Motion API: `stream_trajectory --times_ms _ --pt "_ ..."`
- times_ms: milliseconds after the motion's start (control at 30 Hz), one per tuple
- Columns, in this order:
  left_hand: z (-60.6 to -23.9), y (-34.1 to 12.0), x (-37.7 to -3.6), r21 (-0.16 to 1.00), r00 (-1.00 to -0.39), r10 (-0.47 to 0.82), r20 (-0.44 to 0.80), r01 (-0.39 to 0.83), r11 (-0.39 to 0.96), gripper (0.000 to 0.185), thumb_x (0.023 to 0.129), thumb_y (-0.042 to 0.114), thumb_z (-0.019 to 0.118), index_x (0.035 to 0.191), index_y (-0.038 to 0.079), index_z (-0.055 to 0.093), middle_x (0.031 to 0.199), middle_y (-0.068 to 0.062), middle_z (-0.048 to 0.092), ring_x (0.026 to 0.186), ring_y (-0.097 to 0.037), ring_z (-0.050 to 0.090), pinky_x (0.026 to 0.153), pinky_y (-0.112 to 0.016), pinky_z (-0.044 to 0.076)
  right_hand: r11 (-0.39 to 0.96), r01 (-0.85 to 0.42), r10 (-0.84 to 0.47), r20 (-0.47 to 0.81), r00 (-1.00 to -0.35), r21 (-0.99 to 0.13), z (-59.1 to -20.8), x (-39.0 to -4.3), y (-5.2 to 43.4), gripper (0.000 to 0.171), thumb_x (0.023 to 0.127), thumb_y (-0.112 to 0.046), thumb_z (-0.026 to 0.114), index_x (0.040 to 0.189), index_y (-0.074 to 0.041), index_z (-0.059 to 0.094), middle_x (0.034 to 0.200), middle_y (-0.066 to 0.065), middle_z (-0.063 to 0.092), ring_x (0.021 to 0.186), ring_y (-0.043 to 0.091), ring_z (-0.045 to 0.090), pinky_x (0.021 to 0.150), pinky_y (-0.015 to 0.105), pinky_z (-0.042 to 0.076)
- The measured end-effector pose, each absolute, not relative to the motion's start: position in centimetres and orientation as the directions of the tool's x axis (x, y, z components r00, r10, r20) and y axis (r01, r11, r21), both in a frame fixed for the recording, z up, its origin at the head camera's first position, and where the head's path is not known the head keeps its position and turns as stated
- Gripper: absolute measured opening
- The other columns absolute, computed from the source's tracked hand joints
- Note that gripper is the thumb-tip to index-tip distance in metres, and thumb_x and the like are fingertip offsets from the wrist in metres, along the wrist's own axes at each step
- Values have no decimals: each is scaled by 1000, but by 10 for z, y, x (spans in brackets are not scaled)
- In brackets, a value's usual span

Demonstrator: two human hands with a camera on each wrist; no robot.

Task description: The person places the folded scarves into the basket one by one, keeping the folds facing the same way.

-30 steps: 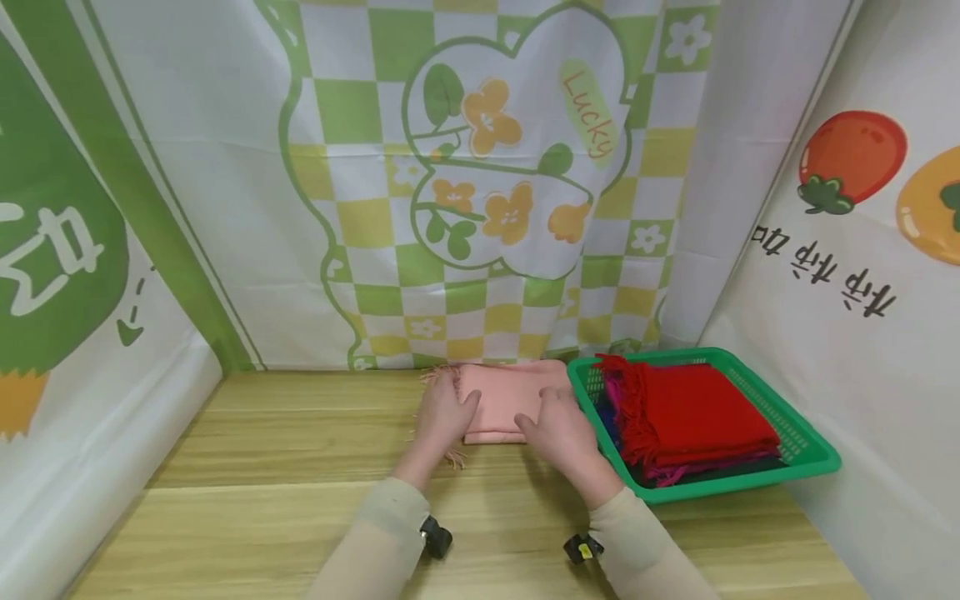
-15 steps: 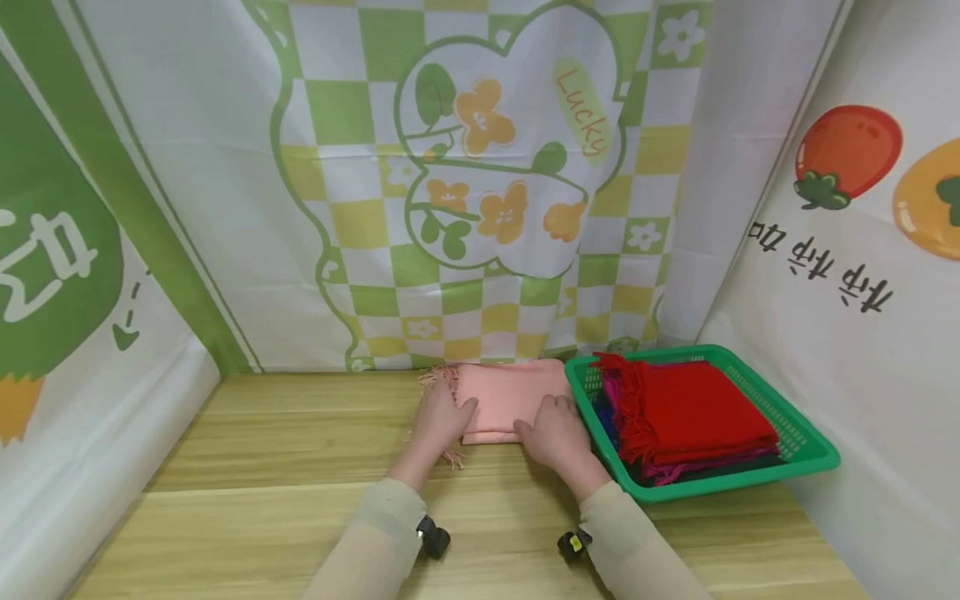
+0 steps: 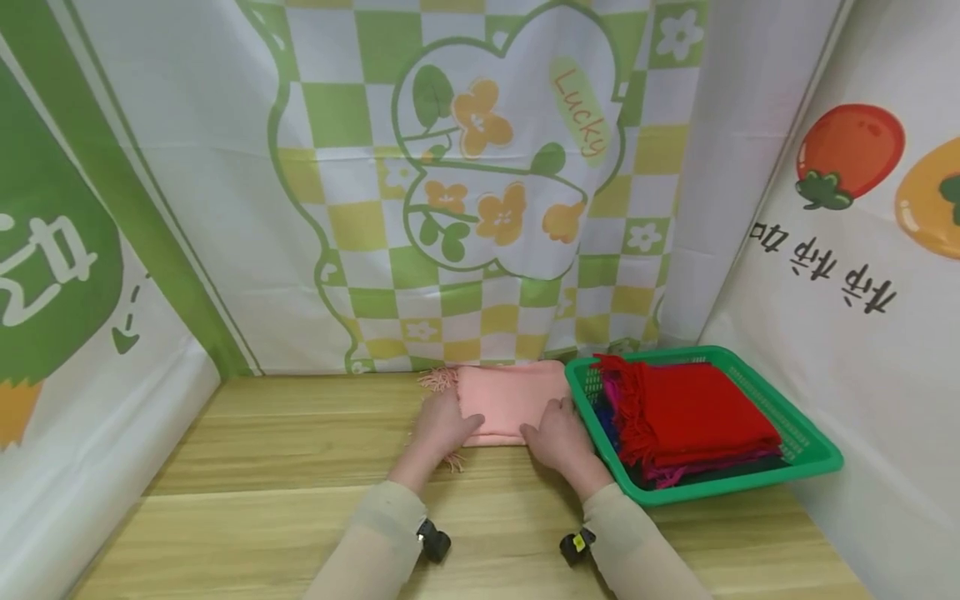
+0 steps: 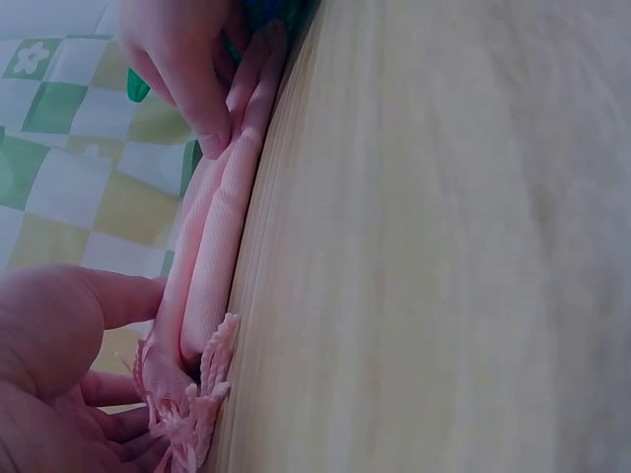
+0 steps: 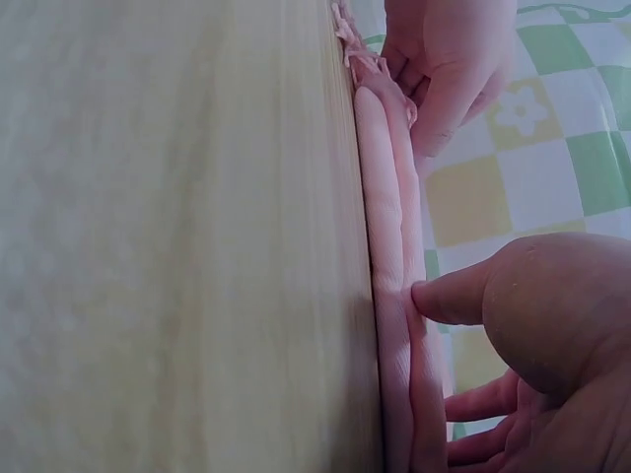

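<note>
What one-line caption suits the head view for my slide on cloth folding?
Both hands, left hand and right hand, rest on a folded pink scarf beside a green basket of red cloth.

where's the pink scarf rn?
Head view: the folded pink scarf lies at the far edge of the table, just left of the green basket, with the left hand and right hand on its near edge.
</note>
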State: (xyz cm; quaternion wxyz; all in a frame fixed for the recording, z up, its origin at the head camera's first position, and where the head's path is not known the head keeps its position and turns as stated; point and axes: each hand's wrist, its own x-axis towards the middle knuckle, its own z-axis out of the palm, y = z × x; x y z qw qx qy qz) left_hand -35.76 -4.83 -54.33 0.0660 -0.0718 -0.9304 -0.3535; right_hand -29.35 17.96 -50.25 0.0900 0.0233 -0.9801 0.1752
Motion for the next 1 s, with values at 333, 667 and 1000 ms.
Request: stream_trajectory --times_ms 333,667,1000 --pt "-547 -49 -359 609 -984 104 144 171 775 66 89 39 88 128 -11 70 120 -27 74 113 -49 71 99 -61 58 962 -100 -55 178 -982 -253 -501 -288 177 52 103 -36 77 110 13 66 114 29 64 109 43 64 102 53 53" --pt "-553 -51 -367 559 -983 140 121 183 809 51 90 38 89 112 -6 73 103 -19 76 86 -36 70 83 -56 62 967 -91 -59 139 -989 -237 -500 -283 175 49 104 -39 77 108 9 68 108 25 64 109 43 62 93 53 58" --pt "-562 -57 -374 543 -989 117 88 146 827 44 87 38 92 103 1 74 93 -10 73 75 -26 63 75 -49 60 968 -98 -70 128 -989 -229 -495 -278 172 51 104 -42 77 111 7 68 112 26 63 116 45 60 92 56 60"
